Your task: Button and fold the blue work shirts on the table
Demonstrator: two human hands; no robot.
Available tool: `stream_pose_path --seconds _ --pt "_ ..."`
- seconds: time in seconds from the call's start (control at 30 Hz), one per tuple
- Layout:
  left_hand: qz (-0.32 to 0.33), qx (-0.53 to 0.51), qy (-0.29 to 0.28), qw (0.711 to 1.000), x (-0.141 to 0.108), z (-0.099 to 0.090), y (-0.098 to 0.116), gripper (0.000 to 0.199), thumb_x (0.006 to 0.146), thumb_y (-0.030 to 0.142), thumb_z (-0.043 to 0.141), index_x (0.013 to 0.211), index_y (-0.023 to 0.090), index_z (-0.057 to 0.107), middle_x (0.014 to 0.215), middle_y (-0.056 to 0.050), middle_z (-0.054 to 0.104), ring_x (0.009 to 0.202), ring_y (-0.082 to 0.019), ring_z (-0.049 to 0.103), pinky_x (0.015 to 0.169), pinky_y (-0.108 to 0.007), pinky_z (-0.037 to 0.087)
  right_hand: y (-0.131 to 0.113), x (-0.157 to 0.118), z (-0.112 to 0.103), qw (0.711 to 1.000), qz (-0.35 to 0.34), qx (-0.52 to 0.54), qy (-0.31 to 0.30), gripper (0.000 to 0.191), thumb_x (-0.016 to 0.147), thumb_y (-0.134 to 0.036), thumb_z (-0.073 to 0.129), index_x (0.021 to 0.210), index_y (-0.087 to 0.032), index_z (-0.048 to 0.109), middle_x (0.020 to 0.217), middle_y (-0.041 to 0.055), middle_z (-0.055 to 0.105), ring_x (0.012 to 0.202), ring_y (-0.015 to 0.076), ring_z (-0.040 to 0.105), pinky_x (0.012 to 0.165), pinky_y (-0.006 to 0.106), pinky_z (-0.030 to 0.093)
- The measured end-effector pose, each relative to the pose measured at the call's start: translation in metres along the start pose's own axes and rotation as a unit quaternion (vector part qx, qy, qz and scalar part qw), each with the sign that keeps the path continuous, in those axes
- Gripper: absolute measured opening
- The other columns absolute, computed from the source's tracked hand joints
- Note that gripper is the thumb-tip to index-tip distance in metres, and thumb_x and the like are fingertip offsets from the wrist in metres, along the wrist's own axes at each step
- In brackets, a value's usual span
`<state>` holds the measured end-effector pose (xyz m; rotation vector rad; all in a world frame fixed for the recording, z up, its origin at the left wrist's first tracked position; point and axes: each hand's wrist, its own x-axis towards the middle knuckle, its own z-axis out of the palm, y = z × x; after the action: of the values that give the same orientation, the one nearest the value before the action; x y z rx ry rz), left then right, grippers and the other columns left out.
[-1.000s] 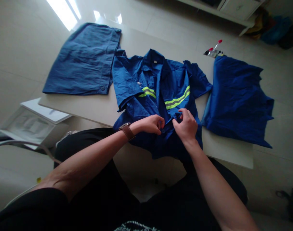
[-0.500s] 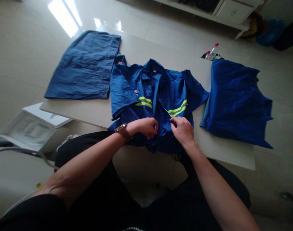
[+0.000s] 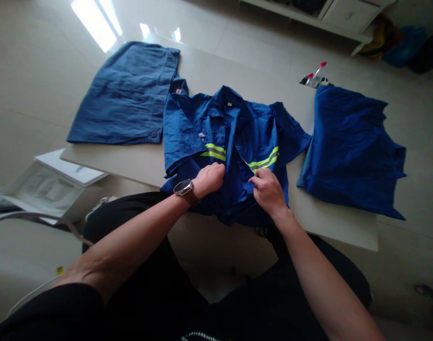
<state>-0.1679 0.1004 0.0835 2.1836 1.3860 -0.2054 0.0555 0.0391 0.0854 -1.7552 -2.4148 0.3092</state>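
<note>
Right fingers pinching jacket front; left fingers curled over opposite side, grip unclear.

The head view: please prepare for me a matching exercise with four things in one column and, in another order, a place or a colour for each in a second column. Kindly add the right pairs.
Column 1
1. Jacket
2. Watch
3. Drawer
4. Caps

Column 2
A. White, near the top right of the picture
B. Red, just beyond the folded cloth on the right
C. Blue, with yellow-green stripes
D. On the left wrist

Right pairs: 1-C, 2-D, 3-A, 4-B
</note>
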Motion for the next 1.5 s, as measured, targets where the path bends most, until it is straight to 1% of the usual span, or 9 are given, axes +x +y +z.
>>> stream_pose_path --seconds 0.13,0.27,0.43,0.53,0.7,0.77,0.87,1.23,1.5 --pt "0.008 -0.012 0.000 1.000 -0.001 -0.001 -0.001 0.017 0.091 0.015 0.061 0.104 0.015 0.071 0.106 -0.014 0.071 0.101 -0.026 0.069 0.088 -0.033 0.052 -0.001 -0.002 0.004 0.999 0.018 0.040 -0.030 0.015 0.095 -0.029 0.060 0.092 -0.021 0.072 0.092 0.0081 0.071 0.094 0.0251 0.061 0.087 0.037 0.048" --pt "0.013 -0.027 0.016 0.999 0.001 0.002 -0.001 0.016 0.093 0.019 0.059 0.102 0.016 0.072 0.107 -0.013 0.072 0.097 -0.025 0.069 0.085 -0.033 0.051 -0.009 -0.005 0.006 0.997 0.064 -0.006 -0.053 0.033 0.089 -0.055 0.070 0.086 -0.022 0.068 0.087 0.0081 0.072 0.090 0.0260 0.062 0.082 0.037 0.048" --pt "0.025 -0.099 0.030 0.994 0.005 -0.003 0.000 0.011 0.090 0.019 0.065 0.096 0.020 0.074 0.100 -0.008 0.074 0.090 -0.022 0.069 0.078 -0.030 0.049 -0.017 -0.007 0.005 0.988 0.115 -0.046 -0.087 0.007 0.086 -0.026 0.066 0.084 -0.021 0.071 0.087 0.0106 0.075 0.085 0.0258 0.067 0.077 0.036 0.047" --pt "0.060 -0.165 0.038 0.984 0.008 -0.007 0.003 0.006 0.088 0.017 0.069 0.092 0.017 0.074 0.093 -0.007 0.074 0.083 -0.019 0.067 0.076 -0.029 0.049 -0.014 -0.004 0.002 0.982 0.182 0.047 -0.034 0.013 0.084 -0.021 0.061 0.075 -0.023 0.070 0.075 0.0064 0.074 0.073 0.0228 0.068 0.072 0.033 0.046" --pt "0.118 -0.264 0.065 0.955 0.012 -0.010 0.009 0.012 0.082 0.007 0.069 0.091 0.015 0.074 0.085 -0.004 0.074 0.080 -0.016 0.067 0.074 -0.027 0.050 -0.009 0.001 0.005 0.898 0.269 0.326 0.124 0.018 0.082 -0.038 0.067 0.073 -0.022 0.066 0.069 0.0029 0.072 0.063 0.0203 0.065 0.065 0.032 0.050" --pt "0.130 -0.286 0.071 0.947 0.012 -0.009 0.012 0.015 0.081 0.005 0.068 0.091 0.014 0.074 0.088 -0.004 0.075 0.082 -0.016 0.067 0.076 -0.027 0.051 -0.010 0.002 0.009 0.859 0.293 0.392 0.148 0.021 0.079 -0.043 0.070 0.075 -0.022 0.067 0.069 0.0024 0.071 0.060 0.0197 0.064 0.062 0.032 0.051" --pt "0.142 -0.303 0.063 0.940 0.010 -0.006 0.016 0.014 0.082 0.006 0.067 0.091 0.014 0.074 0.089 -0.004 0.076 0.082 -0.015 0.068 0.076 -0.027 0.051 -0.015 0.002 0.014 0.837 0.294 0.434 0.154 0.026 0.077 -0.047 0.073 0.078 -0.022 0.067 0.073 0.0029 0.071 0.063 0.0202 0.065 0.061 0.032 0.053" --pt "0.166 -0.384 0.063 0.906 0.004 0.013 0.027 0.038 0.071 -0.003 0.066 0.101 0.017 0.053 0.081 0.002 0.068 0.075 -0.013 0.065 0.066 -0.022 0.046 -0.024 0.002 0.018 0.821 0.270 0.483 0.135 0.031 0.077 -0.051 0.077 0.081 -0.021 0.071 0.077 0.0053 0.075 0.070 0.0221 0.069 0.065 0.034 0.056" --pt "0.178 -0.341 0.079 0.920 0.003 0.011 0.027 0.035 0.074 -0.002 0.062 0.101 0.019 0.054 0.081 0.001 0.068 0.075 -0.013 0.064 0.066 -0.023 0.044 -0.018 0.001 0.017 0.840 0.264 0.455 0.131 0.033 0.080 -0.053 0.074 0.084 -0.020 0.072 0.080 0.0056 0.076 0.072 0.0221 0.071 0.070 0.035 0.058"
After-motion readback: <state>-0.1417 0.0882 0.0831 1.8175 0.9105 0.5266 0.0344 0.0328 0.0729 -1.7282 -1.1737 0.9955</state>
